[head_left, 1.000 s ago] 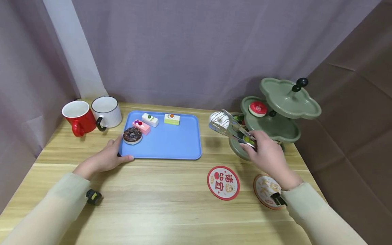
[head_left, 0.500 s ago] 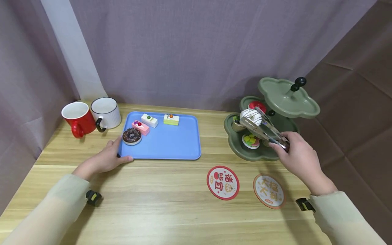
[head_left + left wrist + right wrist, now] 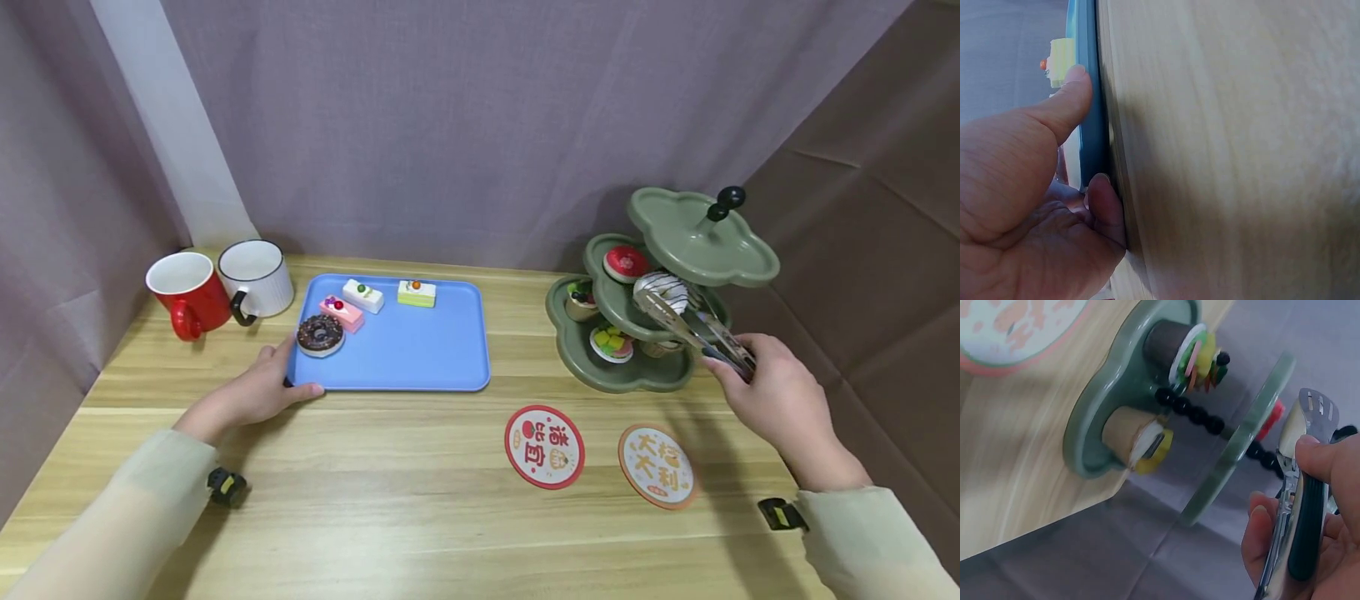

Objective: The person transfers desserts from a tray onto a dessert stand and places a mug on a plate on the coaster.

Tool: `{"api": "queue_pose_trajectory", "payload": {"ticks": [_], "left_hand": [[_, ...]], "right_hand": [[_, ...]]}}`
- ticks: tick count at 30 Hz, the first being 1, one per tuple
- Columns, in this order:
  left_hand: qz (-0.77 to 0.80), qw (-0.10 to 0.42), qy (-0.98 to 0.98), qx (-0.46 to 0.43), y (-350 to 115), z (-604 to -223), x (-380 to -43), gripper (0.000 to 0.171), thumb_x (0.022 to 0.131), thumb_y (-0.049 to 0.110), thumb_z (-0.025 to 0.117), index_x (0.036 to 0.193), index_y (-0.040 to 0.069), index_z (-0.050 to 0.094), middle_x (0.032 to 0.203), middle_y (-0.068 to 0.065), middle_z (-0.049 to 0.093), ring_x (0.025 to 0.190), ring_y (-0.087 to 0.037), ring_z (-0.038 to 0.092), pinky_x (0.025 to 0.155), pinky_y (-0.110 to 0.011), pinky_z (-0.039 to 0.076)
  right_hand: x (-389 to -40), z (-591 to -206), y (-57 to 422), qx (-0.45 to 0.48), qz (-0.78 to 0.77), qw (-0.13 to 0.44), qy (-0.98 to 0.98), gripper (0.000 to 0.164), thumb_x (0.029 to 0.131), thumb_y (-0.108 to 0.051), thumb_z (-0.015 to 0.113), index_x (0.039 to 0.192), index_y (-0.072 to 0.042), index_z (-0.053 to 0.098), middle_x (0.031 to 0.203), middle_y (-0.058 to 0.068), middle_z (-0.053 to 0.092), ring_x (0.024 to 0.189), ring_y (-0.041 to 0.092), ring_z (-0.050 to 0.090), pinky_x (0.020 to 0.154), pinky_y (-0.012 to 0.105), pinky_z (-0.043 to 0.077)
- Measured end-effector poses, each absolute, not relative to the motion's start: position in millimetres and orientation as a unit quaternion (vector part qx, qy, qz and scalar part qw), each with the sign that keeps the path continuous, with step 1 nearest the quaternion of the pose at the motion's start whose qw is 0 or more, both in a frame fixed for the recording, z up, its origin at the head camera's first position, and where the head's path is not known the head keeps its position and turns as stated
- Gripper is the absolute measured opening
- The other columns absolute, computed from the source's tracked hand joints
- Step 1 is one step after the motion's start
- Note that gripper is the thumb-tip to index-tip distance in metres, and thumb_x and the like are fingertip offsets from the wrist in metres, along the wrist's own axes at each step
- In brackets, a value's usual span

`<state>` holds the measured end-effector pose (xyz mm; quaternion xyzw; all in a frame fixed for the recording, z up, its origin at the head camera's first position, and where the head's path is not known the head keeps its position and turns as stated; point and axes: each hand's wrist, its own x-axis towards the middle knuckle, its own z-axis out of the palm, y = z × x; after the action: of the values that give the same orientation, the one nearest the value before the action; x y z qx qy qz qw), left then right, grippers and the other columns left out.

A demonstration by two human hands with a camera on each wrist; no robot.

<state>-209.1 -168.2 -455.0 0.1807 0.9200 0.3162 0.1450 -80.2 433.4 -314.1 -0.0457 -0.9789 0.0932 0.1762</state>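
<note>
My left hand (image 3: 258,387) grips the front left corner of the blue tray (image 3: 427,358), thumb along its front edge. On the tray sit a chocolate donut (image 3: 321,335), a pink cake piece (image 3: 342,313), a white one (image 3: 363,295) and a yellow-green one (image 3: 416,293). My right hand (image 3: 780,408) holds metal serving tongs (image 3: 1300,519) with dark grips. Between the tong ends is a white striped donut (image 3: 663,292), over the middle tier of the green tiered stand (image 3: 630,321); whether it touches the tier I cannot tell. Beside it a red-topped donut (image 3: 626,263) lies on that tier.
The bottom tier bears cupcakes (image 3: 581,302) and a fruit-topped tart (image 3: 611,344). The top tier (image 3: 705,242) overhangs the middle one. Two round coasters (image 3: 544,447) lie in front of the stand. A red mug (image 3: 187,292) and a white mug (image 3: 257,279) stand at the back left.
My right hand has moved rightward with the tongs, bringing the white striped donut from left of the stand to over its middle tier. My left hand has stayed at the tray corner.
</note>
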Motion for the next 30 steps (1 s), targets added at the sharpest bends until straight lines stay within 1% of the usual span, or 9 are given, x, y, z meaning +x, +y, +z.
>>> {"api": "queue_pose_trajectory", "payload": {"ticks": [2, 9, 12, 15, 19, 26, 30], "left_hand": [[0.318, 0.144, 0.92, 0.181, -168.0, -454.6, -208.9, 0.102, 0.091, 0.042, 0.065, 0.149, -0.012, 0.001, 0.127, -0.041, 0.031, 0.115, -0.046, 0.038, 0.102, -0.064, 0.028], [0.323, 0.142, 0.918, 0.182, -166.8, -453.9, -209.4, 0.101, 0.091, 0.041, 0.066, 0.148, -0.013, 0.001, 0.125, -0.04, 0.031, 0.114, -0.046, 0.038, 0.102, -0.064, 0.029], [0.322, 0.144, 0.918, 0.18, -166.7, -454.7, -209.7, 0.102, 0.091, 0.041, 0.066, 0.149, -0.012, 0.001, 0.126, -0.04, 0.031, 0.115, -0.045, 0.038, 0.103, -0.063, 0.028], [0.323, 0.143, 0.918, 0.181, -167.4, -456.3, -209.8, 0.102, 0.091, 0.041, 0.066, 0.149, -0.012, 0.0, 0.126, -0.04, 0.031, 0.115, -0.046, 0.038, 0.103, -0.063, 0.028], [0.32, 0.142, 0.92, 0.178, -169.4, -457.4, -209.2, 0.103, 0.091, 0.042, 0.065, 0.148, -0.014, 0.0, 0.127, -0.041, 0.029, 0.116, -0.048, 0.038, 0.103, -0.063, 0.027], [0.319, 0.137, 0.92, 0.181, -169.7, -458.3, -209.7, 0.103, 0.091, 0.043, 0.066, 0.147, -0.014, 0.001, 0.127, -0.042, 0.03, 0.117, -0.049, 0.038, 0.103, -0.064, 0.027], [0.316, 0.139, 0.921, 0.18, -168.7, -459.7, -210.5, 0.104, 0.09, 0.045, 0.065, 0.148, -0.013, 0.001, 0.127, -0.042, 0.03, 0.117, -0.048, 0.038, 0.103, -0.063, 0.027]], "right_hand": [[-78.3, -313.7, 438.9, -0.052, 0.093, 0.178, -0.978, 0.051, 0.089, -0.036, 0.069, 0.116, 0.006, 0.056, 0.105, 0.025, 0.055, 0.08, 0.041, 0.054, 0.059, 0.057, 0.039], [-73.6, -314.3, 454.5, -0.069, 0.085, 0.175, -0.978, 0.051, 0.09, -0.037, 0.068, 0.115, 0.005, 0.056, 0.1, 0.023, 0.055, 0.072, 0.037, 0.054, 0.051, 0.048, 0.039], [-73.4, -315.5, 460.4, -0.076, 0.083, 0.172, -0.979, 0.051, 0.09, -0.038, 0.066, 0.116, 0.006, 0.055, 0.097, 0.024, 0.056, 0.071, 0.038, 0.054, 0.051, 0.049, 0.039], [-74.4, -317.1, 465.6, -0.089, 0.082, 0.17, -0.978, 0.052, 0.091, -0.039, 0.064, 0.116, 0.006, 0.055, 0.095, 0.026, 0.056, 0.073, 0.041, 0.054, 0.054, 0.053, 0.039], [-77.0, -320.5, 470.2, -0.112, 0.082, 0.167, -0.976, 0.056, 0.092, -0.041, 0.063, 0.118, 0.008, 0.054, 0.096, 0.028, 0.055, 0.076, 0.044, 0.054, 0.056, 0.055, 0.038], [-80.8, -324.1, 472.5, -0.145, 0.077, 0.156, -0.974, 0.059, 0.092, -0.042, 0.061, 0.119, 0.01, 0.051, 0.097, 0.029, 0.054, 0.075, 0.046, 0.055, 0.053, 0.054, 0.039], [-83.2, -323.8, 471.8, -0.158, 0.083, 0.152, -0.972, 0.061, 0.092, -0.044, 0.06, 0.119, 0.011, 0.051, 0.099, 0.029, 0.054, 0.077, 0.046, 0.054, 0.054, 0.054, 0.039]]}}
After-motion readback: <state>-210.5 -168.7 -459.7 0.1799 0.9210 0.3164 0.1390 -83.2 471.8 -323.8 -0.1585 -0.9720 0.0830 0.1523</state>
